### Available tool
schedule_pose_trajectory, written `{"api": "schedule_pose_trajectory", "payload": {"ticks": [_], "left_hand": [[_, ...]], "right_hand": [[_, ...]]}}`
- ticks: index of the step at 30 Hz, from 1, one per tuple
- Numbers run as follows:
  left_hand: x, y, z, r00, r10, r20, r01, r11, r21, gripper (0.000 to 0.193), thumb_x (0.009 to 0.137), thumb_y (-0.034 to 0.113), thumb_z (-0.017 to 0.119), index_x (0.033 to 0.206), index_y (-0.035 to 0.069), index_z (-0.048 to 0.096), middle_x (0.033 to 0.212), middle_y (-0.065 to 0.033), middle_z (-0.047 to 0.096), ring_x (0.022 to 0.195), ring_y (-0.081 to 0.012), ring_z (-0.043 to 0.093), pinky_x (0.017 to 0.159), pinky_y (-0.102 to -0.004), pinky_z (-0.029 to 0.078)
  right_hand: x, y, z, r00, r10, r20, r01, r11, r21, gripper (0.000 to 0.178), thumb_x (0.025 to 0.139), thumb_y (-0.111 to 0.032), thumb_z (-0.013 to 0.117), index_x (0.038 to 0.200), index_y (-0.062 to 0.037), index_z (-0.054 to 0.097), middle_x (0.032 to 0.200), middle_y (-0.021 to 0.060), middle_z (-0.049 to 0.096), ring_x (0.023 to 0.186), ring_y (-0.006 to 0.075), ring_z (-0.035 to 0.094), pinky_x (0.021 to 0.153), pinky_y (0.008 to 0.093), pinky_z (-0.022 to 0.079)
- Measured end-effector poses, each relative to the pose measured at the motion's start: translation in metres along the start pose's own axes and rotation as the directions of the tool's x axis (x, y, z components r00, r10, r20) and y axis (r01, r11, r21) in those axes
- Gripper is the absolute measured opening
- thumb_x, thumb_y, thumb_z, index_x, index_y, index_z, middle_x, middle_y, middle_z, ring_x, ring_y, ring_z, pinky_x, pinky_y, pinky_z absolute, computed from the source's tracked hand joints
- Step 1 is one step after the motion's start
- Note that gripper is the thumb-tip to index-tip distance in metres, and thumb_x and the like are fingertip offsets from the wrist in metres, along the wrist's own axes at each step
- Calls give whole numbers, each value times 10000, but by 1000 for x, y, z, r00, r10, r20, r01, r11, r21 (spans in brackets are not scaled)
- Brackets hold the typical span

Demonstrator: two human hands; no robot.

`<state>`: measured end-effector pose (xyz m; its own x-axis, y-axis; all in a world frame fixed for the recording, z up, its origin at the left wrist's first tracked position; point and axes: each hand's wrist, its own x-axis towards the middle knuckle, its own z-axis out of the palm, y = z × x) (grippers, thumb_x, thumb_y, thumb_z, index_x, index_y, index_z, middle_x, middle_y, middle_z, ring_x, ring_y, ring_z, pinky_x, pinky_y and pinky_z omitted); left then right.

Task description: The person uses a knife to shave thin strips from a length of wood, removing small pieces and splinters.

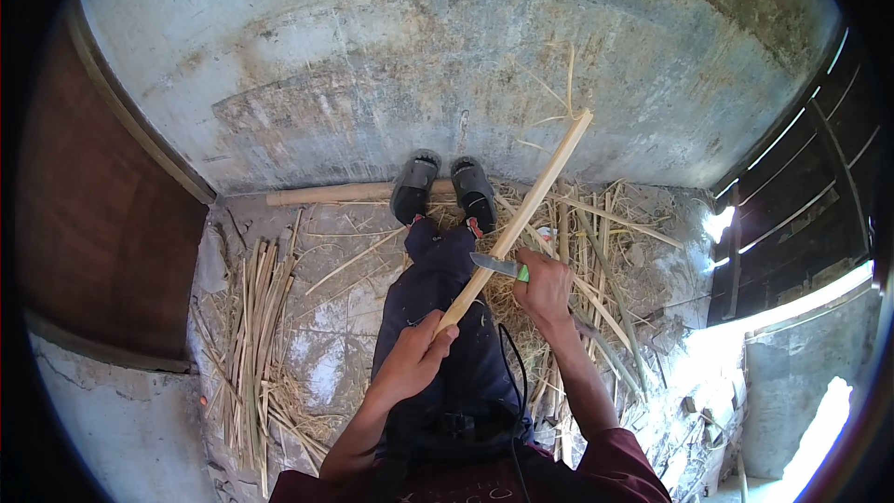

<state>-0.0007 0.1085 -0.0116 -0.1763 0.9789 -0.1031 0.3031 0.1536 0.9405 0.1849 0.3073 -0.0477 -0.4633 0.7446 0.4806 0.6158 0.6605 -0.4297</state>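
Observation:
My left hand (414, 359) grips the near end of a long pale bamboo strip (535, 191), which slants up and to the right toward the wall. My right hand (545, 287) holds a knife with a green handle (498, 266). Its blade lies against the strip just above my left hand. Both hands are over my legs in dark trousers (447, 317), stretched out with grey shoes (445, 188) against the wall.
A bundle of split bamboo strips (251, 335) lies on the floor to my left. More strips and shavings (596, 251) are piled to my right. A thick bamboo pole (326, 194) lies along the base of the concrete wall (419, 56). A black cable (510, 363) crosses my lap.

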Motion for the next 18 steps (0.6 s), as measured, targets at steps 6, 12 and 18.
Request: {"api": "schedule_pose_trajectory", "payload": {"ticks": [6,12,18], "left_hand": [[-2,0,0,1000,-25,-3,25,1000,-19,309,1161,270,587,1027,-3,533,710,-145,606,619,-241,577,616,-408,456],[-6,-4,7,1000,19,-13,-18,1000,20,296,1163,262,577,1036,-1,526,695,-166,606,604,-304,617,602,-430,455],[-10,-5,10,1000,12,-12,-11,999,48,275,1166,255,563,1055,6,519,697,-195,614,631,-422,642,593,-462,454]], "right_hand": [[-11,-21,1,996,14,86,-24,994,111,123,761,-24,636,871,-65,674,784,202,681,703,453,680,646,557,501],[-8,-18,5,993,-46,113,32,992,119,97,774,-67,670,865,-47,700,802,173,702,718,442,696,657,542,535],[1,0,8,991,-108,74,107,994,20,272,769,-112,725,1038,-112,767,808,103,711,684,371,728,615,495,566]]}}
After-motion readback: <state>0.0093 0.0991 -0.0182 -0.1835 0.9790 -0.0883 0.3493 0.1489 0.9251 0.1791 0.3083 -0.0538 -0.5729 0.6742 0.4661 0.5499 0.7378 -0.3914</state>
